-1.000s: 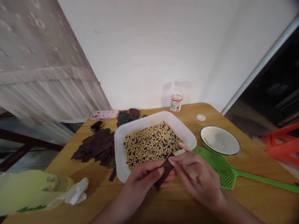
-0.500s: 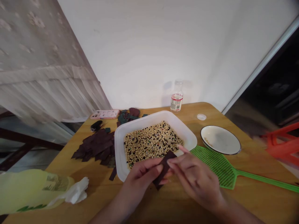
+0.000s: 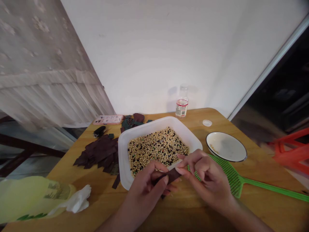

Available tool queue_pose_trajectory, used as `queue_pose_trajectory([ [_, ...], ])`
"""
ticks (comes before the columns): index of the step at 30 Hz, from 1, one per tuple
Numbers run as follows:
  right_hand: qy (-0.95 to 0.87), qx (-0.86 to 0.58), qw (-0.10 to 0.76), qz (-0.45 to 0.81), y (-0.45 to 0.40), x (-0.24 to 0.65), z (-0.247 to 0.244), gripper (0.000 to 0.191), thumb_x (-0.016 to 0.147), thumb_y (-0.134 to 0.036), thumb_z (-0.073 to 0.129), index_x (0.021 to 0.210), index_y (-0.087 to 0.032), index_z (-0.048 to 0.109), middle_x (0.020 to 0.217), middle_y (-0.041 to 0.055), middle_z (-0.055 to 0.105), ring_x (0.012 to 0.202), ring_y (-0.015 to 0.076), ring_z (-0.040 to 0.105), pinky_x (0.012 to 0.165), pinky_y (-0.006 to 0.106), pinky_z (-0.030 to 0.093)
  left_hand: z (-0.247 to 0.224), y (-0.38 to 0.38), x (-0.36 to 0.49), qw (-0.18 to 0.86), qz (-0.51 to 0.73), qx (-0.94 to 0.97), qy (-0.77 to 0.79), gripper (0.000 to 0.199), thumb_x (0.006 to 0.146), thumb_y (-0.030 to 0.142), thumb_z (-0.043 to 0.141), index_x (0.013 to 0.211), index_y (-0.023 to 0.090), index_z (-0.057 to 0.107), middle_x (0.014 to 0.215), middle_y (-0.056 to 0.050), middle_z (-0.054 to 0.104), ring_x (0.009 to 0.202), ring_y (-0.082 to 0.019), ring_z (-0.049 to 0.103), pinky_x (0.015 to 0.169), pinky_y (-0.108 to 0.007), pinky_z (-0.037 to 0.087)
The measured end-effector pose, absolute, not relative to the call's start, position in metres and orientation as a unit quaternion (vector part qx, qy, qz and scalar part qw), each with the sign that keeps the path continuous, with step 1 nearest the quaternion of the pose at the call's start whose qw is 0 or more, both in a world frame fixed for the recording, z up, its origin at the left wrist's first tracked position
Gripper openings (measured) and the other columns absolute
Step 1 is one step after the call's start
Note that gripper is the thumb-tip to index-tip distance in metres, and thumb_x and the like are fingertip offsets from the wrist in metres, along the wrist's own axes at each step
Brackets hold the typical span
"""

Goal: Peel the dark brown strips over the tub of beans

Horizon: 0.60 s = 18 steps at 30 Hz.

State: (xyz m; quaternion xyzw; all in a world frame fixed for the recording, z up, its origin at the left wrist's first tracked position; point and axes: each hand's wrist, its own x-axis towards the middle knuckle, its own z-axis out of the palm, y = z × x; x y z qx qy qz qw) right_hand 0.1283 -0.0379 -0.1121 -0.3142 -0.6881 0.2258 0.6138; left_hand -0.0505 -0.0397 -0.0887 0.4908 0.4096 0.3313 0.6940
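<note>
My left hand (image 3: 146, 182) and my right hand (image 3: 205, 177) meet just in front of the white plastic tray's near rim. Both hold a flat dark brown strip (image 3: 172, 176), which lies almost level; my left fingers wrap most of it and my right fingertips pinch its far end. The tray (image 3: 124, 158) holds pale round beans mixed with dark ones (image 3: 158, 149). Its near corner sits close behind my left hand. Under my right hand lies a green plastic fly swatter (image 3: 231, 172).
A pile of dark brown flat pieces (image 3: 98, 151) lies left of the tray, with dark green pieces (image 3: 129, 123) behind it. A pink-cased phone (image 3: 108, 120), water bottle (image 3: 181, 108), white enamel plate (image 3: 226, 146) and yellow plastic bag (image 3: 31, 199) stand around them.
The strip has turned from a steep diagonal to nearly level between my hands. My right hand has moved slightly closer to the tray and over the fly swatter.
</note>
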Motion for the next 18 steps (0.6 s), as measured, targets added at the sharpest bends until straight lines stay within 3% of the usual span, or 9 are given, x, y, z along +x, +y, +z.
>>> queue_pose_trajectory([
  [4,-0.694,-0.318,0.605,0.228,-0.039,0.128,-0.111,0.035,0.08,0.002,0.057,0.066,-0.022,0.035,0.069,-0.0065,0.048,0.074,0.0113,0.067,0.084,0.039,0.06,-0.087,-0.035,-0.055,0.62,0.383,0.539,0.423,0.027,0.076,0.041,0.07,0.083,0.017,0.061,0.065,0.003,0.06,0.059,-0.011,0.062,0.058,-0.023,0.05],
  [7,-0.693,-0.321,0.6,0.237,-0.041,0.126,-0.111,0.035,0.08,0.001,0.057,0.067,-0.022,0.035,0.07,-0.0063,0.048,0.075,0.0111,0.067,0.085,0.038,0.059,-0.091,-0.028,-0.058,0.584,0.435,0.539,0.424,0.022,0.076,0.034,0.07,0.089,0.019,0.06,0.068,0.004,0.058,0.056,-0.01,0.058,0.056,-0.023,0.05],
  [11,-0.712,-0.323,0.575,0.24,-0.042,0.122,-0.114,0.033,0.081,0.0,0.056,0.068,-0.022,0.036,0.073,-0.0054,0.051,0.076,0.01,0.067,0.086,0.034,0.057,-0.096,-0.025,-0.058,0.543,0.506,0.498,0.448,0.041,0.075,0.031,0.071,0.111,0.023,0.052,0.077,0.004,0.059,0.063,-0.011,0.058,0.054,-0.023,0.051],
  [18,-0.73,-0.322,0.536,0.277,-0.046,0.116,-0.121,0.032,0.084,-0.002,0.054,0.069,-0.022,0.035,0.074,-0.0054,0.05,0.077,0.0089,0.063,0.09,0.035,0.052,-0.091,-0.02,-0.057,0.529,0.549,0.463,0.452,0.04,0.073,0.029,0.073,0.107,0.022,0.055,0.082,0.002,0.063,0.078,-0.014,0.059,0.064,-0.024,0.053],
])
